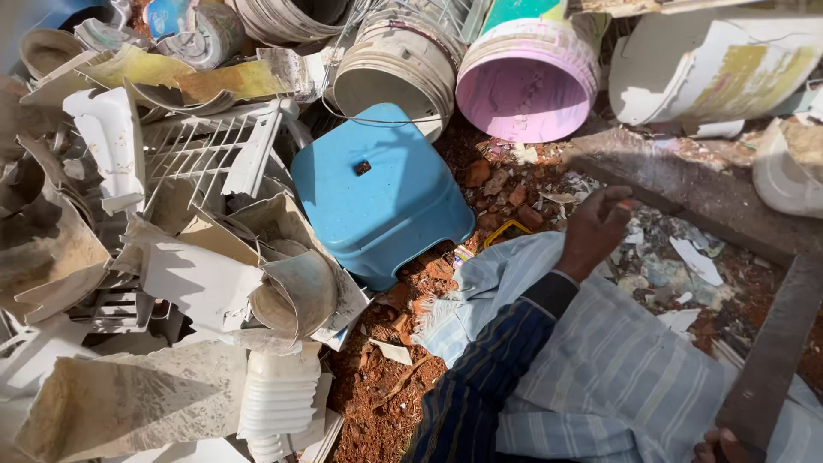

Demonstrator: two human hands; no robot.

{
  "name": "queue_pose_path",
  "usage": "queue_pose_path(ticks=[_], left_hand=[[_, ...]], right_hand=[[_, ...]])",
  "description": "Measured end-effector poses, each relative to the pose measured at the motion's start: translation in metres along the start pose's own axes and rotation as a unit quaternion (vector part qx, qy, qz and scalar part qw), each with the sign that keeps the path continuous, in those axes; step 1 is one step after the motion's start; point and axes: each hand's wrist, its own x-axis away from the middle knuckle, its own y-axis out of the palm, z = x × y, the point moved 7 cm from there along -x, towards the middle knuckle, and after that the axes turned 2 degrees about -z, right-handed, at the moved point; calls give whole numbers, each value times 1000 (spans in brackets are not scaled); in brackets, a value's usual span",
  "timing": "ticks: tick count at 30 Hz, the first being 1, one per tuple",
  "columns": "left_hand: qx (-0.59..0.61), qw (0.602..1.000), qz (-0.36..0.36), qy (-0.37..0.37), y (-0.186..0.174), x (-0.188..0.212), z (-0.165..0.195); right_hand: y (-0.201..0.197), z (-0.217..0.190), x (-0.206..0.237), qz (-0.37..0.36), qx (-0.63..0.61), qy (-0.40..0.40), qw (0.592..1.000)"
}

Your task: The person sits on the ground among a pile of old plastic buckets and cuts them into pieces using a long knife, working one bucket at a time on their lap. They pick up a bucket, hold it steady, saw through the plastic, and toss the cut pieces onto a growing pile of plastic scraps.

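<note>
Your left hand (596,231) is hanging loosely curled, holding nothing, near the blue stool (377,193); your right hand (724,446) is gripping the long blade (771,351) — keep it angled away.

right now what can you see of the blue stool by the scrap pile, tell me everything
The blue stool looks like moulded plastic, square-topped with rounded corners and short legs, dusty. It stands tilted on red, rubble-strewn soil. A small dark lump lies on its seat. Broken white plastic scrap leans against its left side; neither hand touches it.
</note>
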Motion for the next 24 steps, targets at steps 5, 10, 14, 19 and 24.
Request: queue_pose_path(ticks=[5, 10, 14, 19, 24], left_hand=[[-188, 974, -123, -9, 132, 2, -107], [-420, 878, -212, 94, 244, -28, -141], [-521, 809, -227, 151, 292, -75, -143], [-573, 744, -246, 242, 316, -101, -139], [-553, 716, -324, 277, 308, -51, -151]], right_hand=[[-28, 11, 38, 0, -56, -21, 998], [-22, 25, 49, -37, -116, -21, 992], [-24, 43, 46, -66, -147, 7, 987], [-30, 59, 43, -109, -209, 36, 971], [-23, 55, 39, -84, -227, 55, 969]])
